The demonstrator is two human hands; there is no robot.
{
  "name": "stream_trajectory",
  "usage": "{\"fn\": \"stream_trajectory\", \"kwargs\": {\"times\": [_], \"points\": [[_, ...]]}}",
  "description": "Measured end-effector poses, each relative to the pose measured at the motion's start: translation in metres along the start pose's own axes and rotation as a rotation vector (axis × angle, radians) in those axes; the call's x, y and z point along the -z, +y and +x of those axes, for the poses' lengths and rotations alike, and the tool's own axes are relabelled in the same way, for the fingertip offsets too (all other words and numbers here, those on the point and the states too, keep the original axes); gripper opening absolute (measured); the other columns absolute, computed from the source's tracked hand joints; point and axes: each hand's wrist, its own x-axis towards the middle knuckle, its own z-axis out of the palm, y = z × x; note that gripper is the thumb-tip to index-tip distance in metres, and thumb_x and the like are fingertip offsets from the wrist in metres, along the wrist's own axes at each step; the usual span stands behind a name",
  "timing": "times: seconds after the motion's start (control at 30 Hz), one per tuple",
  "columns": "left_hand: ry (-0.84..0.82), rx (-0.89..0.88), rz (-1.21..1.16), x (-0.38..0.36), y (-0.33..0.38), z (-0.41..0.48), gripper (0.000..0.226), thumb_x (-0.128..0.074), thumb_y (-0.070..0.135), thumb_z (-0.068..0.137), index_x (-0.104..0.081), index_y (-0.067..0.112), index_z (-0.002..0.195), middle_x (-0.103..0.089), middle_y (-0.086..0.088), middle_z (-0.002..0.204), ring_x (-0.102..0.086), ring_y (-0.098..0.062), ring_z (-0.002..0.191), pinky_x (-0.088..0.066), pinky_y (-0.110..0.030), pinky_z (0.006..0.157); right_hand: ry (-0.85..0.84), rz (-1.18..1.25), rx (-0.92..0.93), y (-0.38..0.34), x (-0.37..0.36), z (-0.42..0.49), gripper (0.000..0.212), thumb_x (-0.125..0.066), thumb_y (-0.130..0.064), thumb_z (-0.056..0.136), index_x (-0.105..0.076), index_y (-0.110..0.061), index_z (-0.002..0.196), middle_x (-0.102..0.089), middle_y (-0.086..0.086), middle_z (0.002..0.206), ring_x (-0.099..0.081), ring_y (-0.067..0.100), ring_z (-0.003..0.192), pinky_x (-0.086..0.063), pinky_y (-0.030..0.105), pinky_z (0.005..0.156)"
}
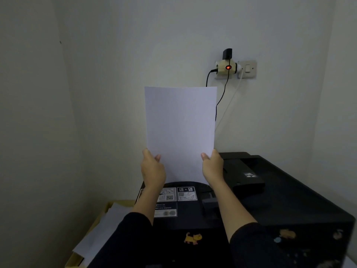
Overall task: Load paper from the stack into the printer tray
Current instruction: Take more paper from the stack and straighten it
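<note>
I hold a batch of white paper upright above the black printer. My left hand grips its lower left edge and my right hand grips its lower right edge. The bottom edge of the paper sits at the curved mouth of the rear tray, just behind the instruction stickers. More white sheets of the stack lie at the lower left, beside the printer, on a yellowish box.
A wall socket with an adapter and red light is on the wall behind the paper, with a black cable and a white cable hanging down. Walls close in at left and right. The printer's raised panel stands to the right of the tray.
</note>
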Motion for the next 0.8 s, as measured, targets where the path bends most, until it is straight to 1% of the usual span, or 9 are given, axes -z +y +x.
{"fn": "stream_trajectory", "kwargs": {"times": [0.13,0.2,0.27,0.3,0.37,0.5,0.6,0.7,0.8], "points": [[0.055,-0.033,0.003,0.009,0.018,0.0,0.045,-0.044,-0.003,0.094,-0.033,0.001,0.137,-0.062,-0.02,0.121,-0.059,-0.034,0.111,-0.046,-0.039,0.087,0.053,-0.017,0.04,-0.012,0.003,0.001,0.026,-0.046,-0.008,0.098,-0.049,0.007,0.12,-0.055,0.02,0.123,-0.054,0.028,0.109,-0.037,0.024,0.087],[0.06,-0.047,0.049,0.013,0.025,0.004,0.049,-0.047,0.002,0.093,-0.033,0.005,0.14,-0.06,-0.019,0.124,-0.059,-0.036,0.11,-0.048,-0.04,0.088,0.064,-0.029,0.037,-0.016,0.005,0.002,0.022,-0.047,-0.006,0.096,-0.053,0.007,0.112,-0.057,0.017,0.109,-0.054,0.024,0.094,-0.041,0.026,0.082],[0.038,-0.006,0.137,0.018,0.033,0.009,0.048,-0.046,0.004,0.092,-0.037,0.006,0.138,-0.057,-0.021,0.126,-0.058,-0.039,0.111,-0.048,-0.042,0.089,0.046,-0.068,-0.005,-0.018,0.008,0.006,0.015,-0.046,-0.005,0.091,-0.057,0.003,0.098,-0.057,0.013,0.094,-0.054,0.026,0.078,-0.045,0.028,0.068],[0.015,0.031,0.186,0.02,0.035,0.011,0.046,-0.045,0.004,0.091,-0.04,0.005,0.137,-0.056,-0.021,0.127,-0.057,-0.04,0.113,-0.047,-0.042,0.091,0.028,-0.086,-0.044,-0.017,0.009,0.007,0.011,-0.045,-0.004,0.087,-0.055,-0.001,0.086,-0.055,0.011,0.086,-0.05,0.024,0.069,-0.041,0.026,0.059],[-0.056,0.099,0.292,0.025,0.037,0.011,0.042,-0.043,0.006,0.093,-0.044,0.002,0.134,-0.053,-0.021,0.13,-0.054,-0.039,0.117,-0.046,-0.041,0.093,-0.021,-0.097,-0.14,-0.017,0.012,0.008,0.01,-0.042,-0.002,0.083,-0.046,-0.008,0.076,-0.047,0.007,0.074,-0.042,0.019,0.063,-0.033,0.024,0.058],[-0.244,0.148,0.49,0.026,0.019,0.004,0.034,-0.04,0.008,0.097,-0.051,-0.007,0.126,-0.055,-0.023,0.13,-0.054,-0.036,0.118,-0.046,-0.037,0.087,-0.123,-0.194,-0.312,-0.007,0.013,-0.001,0.009,-0.045,-0.006,0.088,-0.048,-0.004,0.079,-0.046,0.002,0.072,-0.043,0.017,0.058,-0.035,0.023,0.054],[-0.355,0.181,0.609,0.023,0.001,-0.004,0.034,-0.037,0.008,0.099,-0.053,-0.006,0.125,-0.055,-0.02,0.13,-0.054,-0.033,0.119,-0.046,-0.035,0.093,-0.193,-0.309,-0.355,0.005,0.01,-0.008,0.012,-0.047,-0.007,0.088,-0.05,-0.003,0.077,-0.051,0.005,0.077,-0.047,0.019,0.06,-0.039,0.025,0.057],[-0.373,0.204,0.676,0.018,-0.01,-0.008,0.032,-0.039,0.009,0.098,-0.055,-0.002,0.124,-0.055,-0.016,0.131,-0.055,-0.029,0.119,-0.046,-0.033,0.095,-0.231,-0.406,-0.336,0.012,0.005,-0.013,0.016,-0.047,-0.008,0.086,-0.058,-0.002,0.096,-0.059,0.011,0.094,-0.056,0.025,0.073,-0.045,0.028,0.063],[-0.314,0.156,0.785,0.013,-0.011,-0.01,0.027,-0.045,0.013,0.096,-0.062,0.004,0.116,-0.061,-0.011,0.122,-0.06,-0.025,0.111,-0.046,-0.029,0.082,-0.214,-0.567,-0.265,0.012,0.004,-0.017,0.024,-0.05,-0.009,0.086,-0.061,-0.002,0.106,-0.063,0.012,0.106,-0.06,0.028,0.086,-0.044,0.029,0.067]]}}
